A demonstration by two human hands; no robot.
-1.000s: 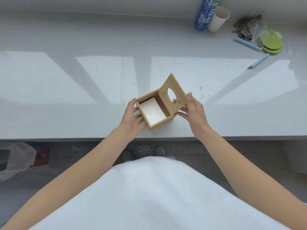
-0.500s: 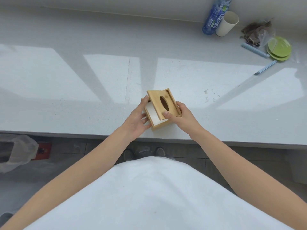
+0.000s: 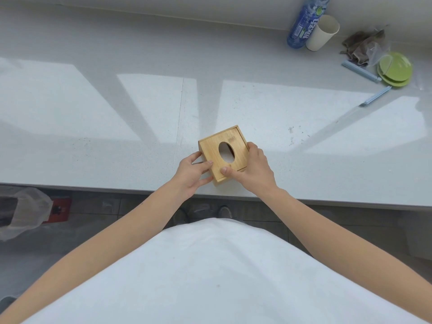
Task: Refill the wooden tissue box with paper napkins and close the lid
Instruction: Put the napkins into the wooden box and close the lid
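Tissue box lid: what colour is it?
Light honey-tan bamboo; the lid has white napkin showing through its oval hole, seen in the head view.

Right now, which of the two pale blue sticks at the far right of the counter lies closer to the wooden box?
The pale blue stick in front of the green plates, lying alone on the counter, is closer to the wooden tissue box. The other stick lies farther back, beside the plates.

A long pale grey counter point(image 3: 93, 148) spans the view, crossed by bright sunlit patches and slanting shadow bands. A light wall point(image 3: 187, 3) runs along its far edge. Below the near edge lies a grey tiled floor point(image 3: 268, 216).
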